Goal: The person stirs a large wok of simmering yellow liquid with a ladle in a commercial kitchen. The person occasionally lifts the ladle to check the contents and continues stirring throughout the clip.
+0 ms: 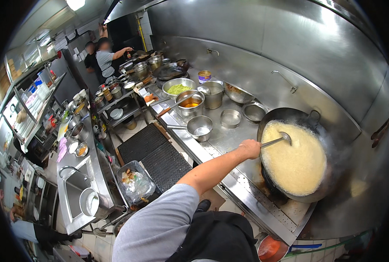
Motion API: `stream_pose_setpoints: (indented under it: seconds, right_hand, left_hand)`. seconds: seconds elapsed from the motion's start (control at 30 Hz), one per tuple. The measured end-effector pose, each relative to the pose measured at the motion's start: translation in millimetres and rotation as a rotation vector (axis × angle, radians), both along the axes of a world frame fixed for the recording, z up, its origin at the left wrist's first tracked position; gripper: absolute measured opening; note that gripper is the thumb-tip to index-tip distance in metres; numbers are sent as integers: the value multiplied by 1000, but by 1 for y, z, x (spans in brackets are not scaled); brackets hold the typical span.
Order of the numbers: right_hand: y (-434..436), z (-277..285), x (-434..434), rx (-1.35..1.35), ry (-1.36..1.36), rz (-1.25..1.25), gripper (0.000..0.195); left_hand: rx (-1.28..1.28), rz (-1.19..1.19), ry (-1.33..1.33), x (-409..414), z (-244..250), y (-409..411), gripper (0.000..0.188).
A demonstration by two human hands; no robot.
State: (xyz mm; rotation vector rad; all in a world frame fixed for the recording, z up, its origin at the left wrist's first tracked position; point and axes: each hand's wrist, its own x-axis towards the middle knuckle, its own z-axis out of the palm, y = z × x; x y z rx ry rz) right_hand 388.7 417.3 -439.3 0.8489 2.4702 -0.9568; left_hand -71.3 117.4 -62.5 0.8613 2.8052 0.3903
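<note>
My left hand [251, 149] is closed around the handle of a metal ladle [285, 139]. The ladle's bowl rests at the surface of pale yellow, foamy liquid [292, 160] that fills much of a large dark wok [273, 114]. Faint steam shows beside the wok's right side. My left arm reaches across the steel counter's front edge. My right hand is out of view. Left of the wok stand an empty-looking saucepan [200, 128], a metal ring-shaped container [230, 118] and a round metal bowl [254, 112].
Farther along the counter are a pot of orange liquid [190, 104], a bowl of green food [178, 87] and a tall pot [213, 95]. A lined bin [135, 183] and sink [80, 183] lie left. Two people [105, 60] stand far off; another person [24, 229] is lower left.
</note>
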Motion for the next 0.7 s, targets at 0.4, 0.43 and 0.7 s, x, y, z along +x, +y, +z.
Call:
stream_pose_setpoints:
  seconds: [0.4, 0.43, 0.7]
  right_hand:
    - [-7, -36, 38, -36, 18, -8, 30]
    - [-12, -48, 53, -31, 26, 25, 30]
    - [-120, -141, 133, -429, 6, -194, 30]
  left_hand:
    - [-17, 7, -129, 97, 39, -70, 38]
    - [-6, -4, -157, 104, 40, -70, 39]
    - [-10, -80, -209, 133, 90, -88, 53]
